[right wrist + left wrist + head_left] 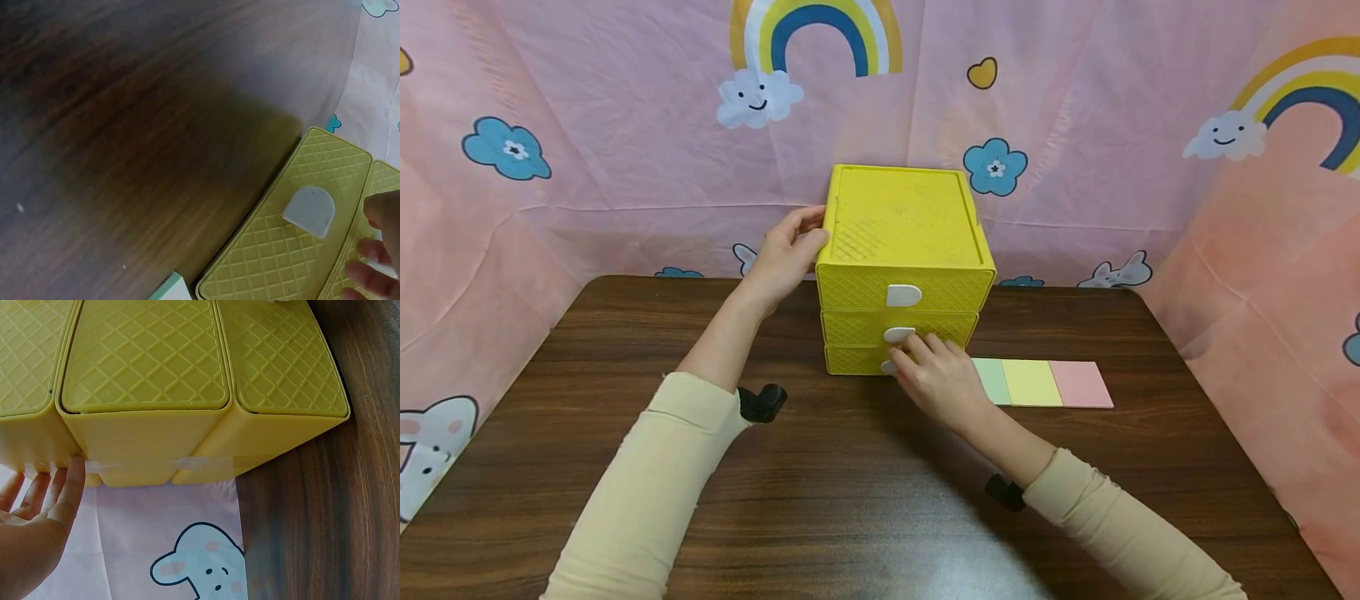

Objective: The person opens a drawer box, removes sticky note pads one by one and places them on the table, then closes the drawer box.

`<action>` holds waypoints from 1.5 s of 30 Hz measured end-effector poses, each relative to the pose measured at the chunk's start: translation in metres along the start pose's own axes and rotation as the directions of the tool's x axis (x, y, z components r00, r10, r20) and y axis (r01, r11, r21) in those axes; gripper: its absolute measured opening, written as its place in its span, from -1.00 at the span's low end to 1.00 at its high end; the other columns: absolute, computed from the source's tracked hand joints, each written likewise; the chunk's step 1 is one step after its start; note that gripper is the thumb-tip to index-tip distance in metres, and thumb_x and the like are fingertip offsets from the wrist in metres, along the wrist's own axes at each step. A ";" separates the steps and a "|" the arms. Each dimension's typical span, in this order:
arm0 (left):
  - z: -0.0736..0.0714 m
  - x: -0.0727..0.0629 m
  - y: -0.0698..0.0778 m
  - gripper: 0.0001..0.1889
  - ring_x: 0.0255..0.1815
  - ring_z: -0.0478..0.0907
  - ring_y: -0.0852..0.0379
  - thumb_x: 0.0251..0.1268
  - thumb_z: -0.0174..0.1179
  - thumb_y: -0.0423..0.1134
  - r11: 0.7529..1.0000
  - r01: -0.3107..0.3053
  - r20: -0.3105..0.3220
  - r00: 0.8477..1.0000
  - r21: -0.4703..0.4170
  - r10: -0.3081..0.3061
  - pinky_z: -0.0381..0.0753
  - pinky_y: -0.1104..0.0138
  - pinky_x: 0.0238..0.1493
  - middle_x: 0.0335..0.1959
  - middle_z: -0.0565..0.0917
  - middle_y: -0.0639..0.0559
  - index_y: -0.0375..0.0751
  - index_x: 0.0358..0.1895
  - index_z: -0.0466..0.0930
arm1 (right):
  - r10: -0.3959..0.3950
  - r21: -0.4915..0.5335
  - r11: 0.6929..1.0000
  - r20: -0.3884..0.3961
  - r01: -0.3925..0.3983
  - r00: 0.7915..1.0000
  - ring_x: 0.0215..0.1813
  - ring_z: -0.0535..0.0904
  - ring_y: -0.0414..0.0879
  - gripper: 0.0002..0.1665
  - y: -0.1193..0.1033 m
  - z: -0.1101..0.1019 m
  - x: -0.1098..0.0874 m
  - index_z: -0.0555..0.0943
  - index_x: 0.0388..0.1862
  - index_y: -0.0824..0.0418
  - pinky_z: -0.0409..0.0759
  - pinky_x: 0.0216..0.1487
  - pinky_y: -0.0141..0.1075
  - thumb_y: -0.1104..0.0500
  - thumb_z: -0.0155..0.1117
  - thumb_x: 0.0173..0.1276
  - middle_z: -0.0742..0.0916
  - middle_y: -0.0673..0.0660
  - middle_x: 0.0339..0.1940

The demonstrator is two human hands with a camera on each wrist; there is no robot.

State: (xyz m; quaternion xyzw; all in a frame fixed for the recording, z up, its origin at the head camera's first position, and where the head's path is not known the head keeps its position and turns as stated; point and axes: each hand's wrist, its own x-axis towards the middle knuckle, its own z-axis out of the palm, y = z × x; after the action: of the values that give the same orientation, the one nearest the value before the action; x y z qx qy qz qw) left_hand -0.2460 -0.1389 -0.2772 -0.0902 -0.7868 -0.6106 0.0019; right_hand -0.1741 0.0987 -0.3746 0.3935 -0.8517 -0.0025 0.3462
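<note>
A yellow three-drawer box [904, 218] stands on the table, a white tab handle [904, 295] on its top drawer. My left hand [786, 258] rests against the box's left side; in the left wrist view its fingers [74, 481] extend along that wall. My right hand [942, 377] is in front of the lower drawers, its fingers bent loosely at the middle drawer's white handle [898, 334] and partly covering it. In the right wrist view, the thumb and fingers [369, 278] stand apart, while the bottom drawer's handle [311, 211] shows uncovered beside them. All three drawers look closed.
Green, yellow and pink paper squares [1033, 383] lie in a row on the table, right of the box. A patterned pink cloth [647, 150] hangs close behind the box and along both sides. The dark wooden table [850, 500] extends toward me.
</note>
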 end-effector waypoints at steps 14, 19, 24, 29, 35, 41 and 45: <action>0.001 -0.001 -0.001 -0.48 0.14 0.42 0.08 0.37 -0.09 -0.12 1.000 -0.002 -0.002 1.000 0.010 0.002 0.55 0.23 0.01 0.29 0.32 -0.02 -0.10 0.37 0.17 | 0.026 -0.006 1.000 0.056 -0.025 0.998 -0.38 0.55 -0.03 -0.77 -0.001 0.013 -0.010 0.61 -0.23 0.11 0.55 -0.44 -0.26 0.09 0.33 0.12 0.64 0.06 -0.33; 0.000 -0.001 -0.001 -0.48 0.14 0.43 0.08 0.37 -0.09 -0.12 1.000 0.001 0.003 1.000 0.004 -0.001 0.55 0.24 0.01 0.29 0.32 -0.01 -0.09 0.37 0.17 | 0.042 -0.017 0.999 0.070 -0.041 0.997 -0.37 0.55 -0.02 -0.80 -0.001 0.015 -0.012 0.62 -0.25 0.13 0.55 -0.39 -0.24 0.11 0.32 0.13 0.64 0.05 -0.35; 0.000 -0.001 -0.001 -0.48 0.15 0.42 0.09 0.37 -0.09 -0.12 1.000 0.004 0.004 1.000 0.000 -0.004 0.54 0.24 0.02 0.29 0.31 -0.01 -0.09 0.37 0.17 | 0.046 -0.035 0.998 0.091 -0.043 0.995 -0.42 0.52 -0.04 -0.83 -0.002 0.018 -0.013 0.60 -0.29 0.15 0.51 -0.44 -0.26 0.11 0.29 0.16 0.61 0.05 -0.40; 0.000 0.000 -0.001 -0.48 0.16 0.41 0.10 0.37 -0.08 -0.12 1.000 0.007 0.003 1.000 -0.002 -0.007 0.54 0.24 0.03 0.29 0.31 -0.01 -0.09 0.37 0.17 | 0.058 -0.043 0.998 0.080 -0.055 0.995 -0.44 0.52 -0.04 -0.90 -0.005 0.021 -0.012 0.58 -0.35 0.16 0.50 -0.48 -0.27 0.14 0.22 0.21 0.60 0.05 -0.43; 0.000 0.000 -0.001 -0.48 0.16 0.41 0.10 0.36 -0.08 -0.12 1.000 0.004 0.002 1.000 -0.008 -0.004 0.54 0.25 0.02 0.29 0.32 -0.02 -0.10 0.37 0.17 | 0.061 -0.082 0.995 0.029 -0.059 0.998 -0.50 0.51 -0.03 -0.83 -0.008 0.024 -0.010 0.52 -0.46 0.17 0.44 -0.59 -0.27 0.17 0.09 0.34 0.56 0.07 -0.50; 0.000 0.000 -0.001 -0.48 0.17 0.40 0.10 0.36 -0.09 -0.12 1.000 0.000 0.003 1.000 -0.006 0.000 0.53 0.24 0.04 0.29 0.31 -0.01 -0.08 0.37 0.17 | 0.055 -0.128 0.990 0.000 -0.055 0.998 -0.55 0.50 -0.04 -0.71 -0.010 0.026 -0.008 0.47 -0.51 0.18 0.38 -0.63 -0.30 0.13 -0.03 0.41 0.52 0.06 -0.56; 0.000 0.000 -0.001 -0.48 0.17 0.40 0.10 0.36 -0.09 -0.11 1.000 0.000 0.002 1.000 -0.002 0.000 0.53 0.23 0.04 0.30 0.31 0.00 -0.07 0.37 0.17 | 0.056 -0.177 0.983 0.003 -0.054 0.998 -0.56 0.50 -0.07 -0.70 -0.011 0.027 -0.007 0.47 -0.52 0.17 0.35 -0.66 -0.33 0.10 -0.04 0.40 0.52 0.05 -0.55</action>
State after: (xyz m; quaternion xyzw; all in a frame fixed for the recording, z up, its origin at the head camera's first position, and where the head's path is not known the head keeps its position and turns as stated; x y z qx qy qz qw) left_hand -0.2465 -0.1390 -0.2782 -0.0906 -0.7861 -0.6114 0.0009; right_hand -0.1797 0.0882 -0.4021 0.3375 -0.8599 -0.0700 0.3765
